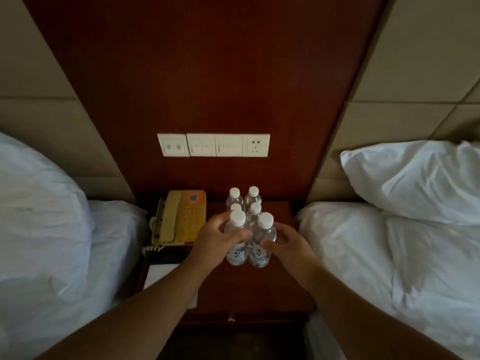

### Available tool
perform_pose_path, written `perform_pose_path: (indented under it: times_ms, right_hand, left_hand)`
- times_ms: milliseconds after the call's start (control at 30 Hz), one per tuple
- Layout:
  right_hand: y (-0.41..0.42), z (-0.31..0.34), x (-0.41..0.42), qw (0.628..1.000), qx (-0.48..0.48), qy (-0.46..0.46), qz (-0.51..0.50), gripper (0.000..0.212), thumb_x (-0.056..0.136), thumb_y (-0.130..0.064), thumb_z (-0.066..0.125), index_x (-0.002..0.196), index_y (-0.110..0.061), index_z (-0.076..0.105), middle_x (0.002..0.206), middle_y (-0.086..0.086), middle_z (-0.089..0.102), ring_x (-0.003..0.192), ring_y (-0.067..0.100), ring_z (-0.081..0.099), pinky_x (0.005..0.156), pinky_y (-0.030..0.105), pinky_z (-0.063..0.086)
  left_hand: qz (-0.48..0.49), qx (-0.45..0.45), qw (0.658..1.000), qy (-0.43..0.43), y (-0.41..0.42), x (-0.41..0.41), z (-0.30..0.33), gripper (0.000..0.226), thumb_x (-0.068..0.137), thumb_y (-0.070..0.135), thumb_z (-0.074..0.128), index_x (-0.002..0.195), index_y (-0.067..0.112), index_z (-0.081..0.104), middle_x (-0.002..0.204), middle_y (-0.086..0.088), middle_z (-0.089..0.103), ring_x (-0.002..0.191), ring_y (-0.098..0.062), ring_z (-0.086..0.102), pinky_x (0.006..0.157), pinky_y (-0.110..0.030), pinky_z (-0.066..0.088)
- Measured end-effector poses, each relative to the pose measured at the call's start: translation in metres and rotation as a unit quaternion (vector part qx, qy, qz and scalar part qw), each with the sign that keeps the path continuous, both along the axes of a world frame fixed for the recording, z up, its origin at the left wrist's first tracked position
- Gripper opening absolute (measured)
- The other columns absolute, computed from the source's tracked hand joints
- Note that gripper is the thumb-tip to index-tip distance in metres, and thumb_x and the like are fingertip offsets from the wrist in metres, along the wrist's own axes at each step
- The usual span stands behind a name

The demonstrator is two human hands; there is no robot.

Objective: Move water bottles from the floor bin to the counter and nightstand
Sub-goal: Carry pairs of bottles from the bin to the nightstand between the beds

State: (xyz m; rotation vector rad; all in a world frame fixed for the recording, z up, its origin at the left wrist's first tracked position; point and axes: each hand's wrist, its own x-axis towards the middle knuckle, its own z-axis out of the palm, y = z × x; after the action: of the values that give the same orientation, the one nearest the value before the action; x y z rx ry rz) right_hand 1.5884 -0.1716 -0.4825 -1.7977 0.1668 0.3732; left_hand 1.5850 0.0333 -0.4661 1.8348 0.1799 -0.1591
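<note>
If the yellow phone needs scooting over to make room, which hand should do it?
The left hand. It grips the front left bottle right beside the telephone, which sits on the left of the nightstand. The right hand is by the front right bottle, and would have to cross all the bottles.

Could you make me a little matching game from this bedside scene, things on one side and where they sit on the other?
Things:
1. telephone
2. switch panel
3. front-left bottle
4. front-right bottle

Places:
A. on the wooden wall panel
B. held by the right hand
C. left part of the nightstand
D. held by the left hand

Pairs: 1-C, 2-A, 3-D, 4-B
</note>
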Motion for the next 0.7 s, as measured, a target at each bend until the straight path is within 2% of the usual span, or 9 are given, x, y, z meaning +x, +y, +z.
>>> perform_pose_path:
  times_ms: [33, 100, 200, 267, 367, 467, 533, 600, 700]
  right_hand:
    - [0.001, -0.017, 0.007, 1.0, 0.001, 0.007, -0.005, 0.04, 0.085, -0.021, 0.082, 0.107, -0.044, 0.059, 0.102, -0.022, 0.072, 0.086, -0.012, 0.069, 0.058, 0.007, 0.051]
    - [0.002, -0.046, 0.02, 1.0, -0.004, 0.018, -0.004, 0.042, 0.084, -0.022, 0.082, 0.112, -0.041, 0.058, 0.105, -0.021, 0.07, 0.088, -0.008, 0.068, 0.06, 0.009, 0.051]
    - [0.001, -0.081, 0.039, 1.0, -0.005, 0.023, 0.0, 0.043, 0.082, -0.024, 0.084, 0.109, -0.043, 0.058, 0.108, -0.02, 0.069, 0.096, -0.002, 0.067, 0.07, 0.014, 0.052]
    - [0.001, -0.099, 0.047, 1.0, 0.0, 0.024, 0.004, 0.044, 0.08, -0.023, 0.086, 0.105, -0.044, 0.056, 0.108, -0.019, 0.069, 0.1, 0.001, 0.067, 0.075, 0.018, 0.054]
    - [0.001, -0.119, 0.054, 0.999, 0.011, 0.029, 0.014, 0.048, 0.08, -0.02, 0.086, 0.108, -0.042, 0.055, 0.109, -0.02, 0.067, 0.101, 0.0, 0.065, 0.081, 0.021, 0.054]
    - [0.002, -0.131, 0.057, 0.999, 0.013, 0.042, 0.033, 0.055, 0.08, -0.019, 0.086, 0.124, -0.033, 0.055, 0.114, -0.019, 0.065, 0.104, -0.001, 0.061, 0.091, 0.028, 0.054]
    - [0.003, -0.134, 0.061, 0.998, 0.016, 0.043, 0.036, 0.057, 0.08, -0.018, 0.085, 0.126, -0.031, 0.054, 0.117, -0.017, 0.065, 0.106, -0.001, 0.061, 0.096, 0.032, 0.054]
    - [0.003, -0.137, 0.064, 0.998, 0.013, 0.042, 0.038, 0.056, 0.08, -0.018, 0.085, 0.124, -0.032, 0.053, 0.116, -0.018, 0.065, 0.103, -0.003, 0.061, 0.093, 0.027, 0.054]
    - [0.003, -0.139, 0.064, 0.999, 0.011, 0.037, 0.039, 0.061, 0.079, -0.019, 0.086, 0.13, -0.03, 0.053, 0.118, -0.019, 0.064, 0.103, -0.007, 0.059, 0.084, 0.017, 0.051]
  left_hand:
    - [-0.002, 0.008, 1.0, 0.005, 0.001, 0.007, -0.015, 0.082, 0.057, 0.063, 0.08, 0.132, 0.038, 0.061, 0.125, 0.014, 0.067, 0.112, -0.006, 0.064, 0.087, -0.032, 0.057]
    - [-0.009, 0.02, 1.0, 0.012, 0.002, 0.021, -0.044, 0.083, 0.063, 0.057, 0.084, 0.138, 0.032, 0.059, 0.128, 0.01, 0.067, 0.116, -0.011, 0.064, 0.094, -0.04, 0.057]
    - [0.002, 0.028, 1.0, 0.013, 0.001, 0.035, -0.081, 0.071, 0.074, 0.04, 0.088, 0.138, 0.029, 0.059, 0.125, 0.012, 0.067, 0.111, -0.004, 0.063, 0.086, -0.029, 0.055]
    - [0.013, 0.03, 0.999, 0.009, 0.0, 0.041, -0.097, 0.067, 0.075, 0.037, 0.088, 0.135, 0.03, 0.06, 0.12, 0.016, 0.066, 0.105, 0.004, 0.061, 0.079, -0.02, 0.05]
    - [0.028, 0.031, 0.999, 0.007, -0.001, 0.046, -0.117, 0.063, 0.075, 0.037, 0.088, 0.131, 0.031, 0.062, 0.118, 0.018, 0.067, 0.106, 0.004, 0.061, 0.079, -0.018, 0.049]
    - [0.046, 0.032, 0.998, 0.014, 0.001, 0.047, -0.13, 0.063, 0.075, 0.035, 0.088, 0.132, 0.03, 0.063, 0.117, 0.017, 0.069, 0.106, 0.003, 0.063, 0.077, -0.017, 0.048]
    - [0.058, 0.033, 0.998, 0.013, 0.001, 0.049, -0.135, 0.06, 0.076, 0.036, 0.088, 0.131, 0.031, 0.063, 0.115, 0.019, 0.068, 0.106, 0.003, 0.062, 0.076, -0.018, 0.048]
    - [0.065, 0.031, 0.997, 0.015, 0.002, 0.051, -0.138, 0.058, 0.077, 0.036, 0.087, 0.129, 0.033, 0.062, 0.113, 0.021, 0.066, 0.104, 0.006, 0.06, 0.076, -0.017, 0.047]
    - [0.051, 0.029, 0.998, 0.022, 0.002, 0.052, -0.139, 0.06, 0.078, 0.034, 0.086, 0.131, 0.034, 0.059, 0.113, 0.024, 0.063, 0.101, 0.012, 0.057, 0.072, -0.009, 0.043]
